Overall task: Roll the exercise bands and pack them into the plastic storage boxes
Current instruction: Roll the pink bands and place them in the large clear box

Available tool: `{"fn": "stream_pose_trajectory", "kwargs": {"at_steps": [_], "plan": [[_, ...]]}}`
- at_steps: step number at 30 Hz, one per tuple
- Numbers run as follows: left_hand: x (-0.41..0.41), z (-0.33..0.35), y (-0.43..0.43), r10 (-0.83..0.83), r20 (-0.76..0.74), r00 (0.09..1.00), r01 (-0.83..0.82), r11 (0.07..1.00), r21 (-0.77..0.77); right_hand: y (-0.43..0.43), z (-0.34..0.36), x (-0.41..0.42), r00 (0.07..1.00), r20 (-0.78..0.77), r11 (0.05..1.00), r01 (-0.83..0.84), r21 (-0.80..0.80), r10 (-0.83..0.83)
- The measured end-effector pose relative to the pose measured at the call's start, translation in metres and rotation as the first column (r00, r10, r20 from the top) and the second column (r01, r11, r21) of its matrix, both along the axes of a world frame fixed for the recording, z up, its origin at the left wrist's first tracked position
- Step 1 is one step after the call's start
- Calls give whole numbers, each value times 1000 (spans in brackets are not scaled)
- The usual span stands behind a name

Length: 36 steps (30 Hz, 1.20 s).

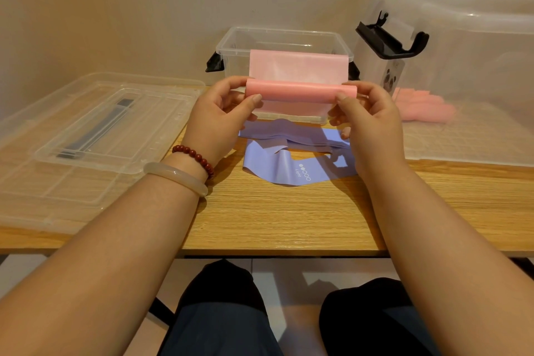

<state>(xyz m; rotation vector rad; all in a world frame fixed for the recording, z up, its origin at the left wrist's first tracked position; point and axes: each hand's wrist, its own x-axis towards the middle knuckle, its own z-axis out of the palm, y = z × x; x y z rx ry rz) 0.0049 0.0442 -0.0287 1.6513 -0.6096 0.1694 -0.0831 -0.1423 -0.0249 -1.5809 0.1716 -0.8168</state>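
A pink exercise band [300, 91] is partly rolled into a tube and held in the air above the table. My left hand [219, 121] pinches the roll's left end and my right hand [364, 121] pinches its right end. The band's loose tail runs up and drapes over the front rim of a small clear storage box [231, 43] with black latches. A purple band [277, 162] marked "Light" lies crumpled and flat on the wooden table [274, 217] below my hands.
A clear lid [86, 130] lies flat at the left. A big clear box [476, 72] lies on its side at the right, with more pink band material [424, 108] seen through it and a black latch [390, 40] sticking out. A wall stands behind.
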Motion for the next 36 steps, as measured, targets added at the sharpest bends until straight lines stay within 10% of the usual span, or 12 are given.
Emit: {"fn": "stream_pose_trajectory", "kwargs": {"at_steps": [36], "plan": [[1, -2, 0, 23, 11, 1000, -24, 1000, 15, 0, 0, 1, 997, -30, 997, 63, -33, -64]]}}
